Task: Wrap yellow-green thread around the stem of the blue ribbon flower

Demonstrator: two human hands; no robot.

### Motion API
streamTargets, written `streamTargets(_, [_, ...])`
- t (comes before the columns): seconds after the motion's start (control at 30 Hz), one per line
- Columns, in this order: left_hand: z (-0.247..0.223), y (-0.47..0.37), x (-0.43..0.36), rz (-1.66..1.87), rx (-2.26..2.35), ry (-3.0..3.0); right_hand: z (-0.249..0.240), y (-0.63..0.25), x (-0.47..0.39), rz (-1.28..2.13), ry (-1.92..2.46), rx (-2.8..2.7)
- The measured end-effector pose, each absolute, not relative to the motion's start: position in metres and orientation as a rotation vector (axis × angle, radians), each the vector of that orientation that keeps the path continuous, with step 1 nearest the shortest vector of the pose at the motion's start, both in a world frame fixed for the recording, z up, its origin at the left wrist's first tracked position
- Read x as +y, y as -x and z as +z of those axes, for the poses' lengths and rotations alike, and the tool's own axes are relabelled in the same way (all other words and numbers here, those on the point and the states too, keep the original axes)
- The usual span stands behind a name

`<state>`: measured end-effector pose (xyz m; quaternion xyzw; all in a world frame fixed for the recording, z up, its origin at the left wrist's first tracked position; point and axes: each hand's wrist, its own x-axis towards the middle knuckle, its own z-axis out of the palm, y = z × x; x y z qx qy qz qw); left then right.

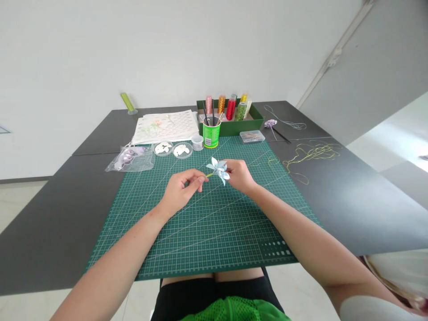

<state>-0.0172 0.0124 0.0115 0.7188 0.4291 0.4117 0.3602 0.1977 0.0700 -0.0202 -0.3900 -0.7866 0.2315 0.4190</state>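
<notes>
Pale floor (pixel 16 307) showed below the near edge of a dark table (pixel 43 223), on which a green gridded cutting mat (pixel 200 240) lay flat. Beyond the mat's middle, a tangle of yellow-green thread (pixel 312 152) spread to the right, and a clear plastic bag (pixel 140 162) with purple pieces sat at the left. Two round dishes (pixel 182 158) of white pieces stood near a green cup (pixel 211 133); behind them were paper sheets (pixel 180 127) and a dark green box (pixel 234 129) holding thread spools (pixel 230 109). A plain white wall (pixel 167 44) rose behind everything.

Both forearms reached forward over the mat. The left hand (pixel 182 189), palm turned inward, pinched the green stem of a pale blue flower (pixel 220 168), held above the mat between the two hands. The right hand (pixel 239 174) curled in behind the petals; its fingertips were hidden, so its grip could not be told.
</notes>
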Motion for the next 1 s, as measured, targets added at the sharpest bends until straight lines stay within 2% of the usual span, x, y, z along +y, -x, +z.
streamTargets(0.2, [0.006, 0.020, 0.017, 1.333, 1.198, -1.811, -0.021, -0.191, 0.066, 0.617, 0.899, -2.014])
streamTargets(0.47, [0.004, 0.026, 0.024, 1.405, 1.432, -1.880, -0.013, -0.189, 0.056, 0.593, 0.832, -2.058])
streamTargets(0.8, [0.004, 0.026, 0.028, 1.277, 1.591, -1.817, -0.002, -0.187, 0.046, 0.384, 0.706, -2.142])
streamTargets(1.0, [-0.002, 0.029, 0.034, 0.970, 1.576, -1.860, 0.004, -0.187, 0.042, 0.308, 0.724, -2.100])
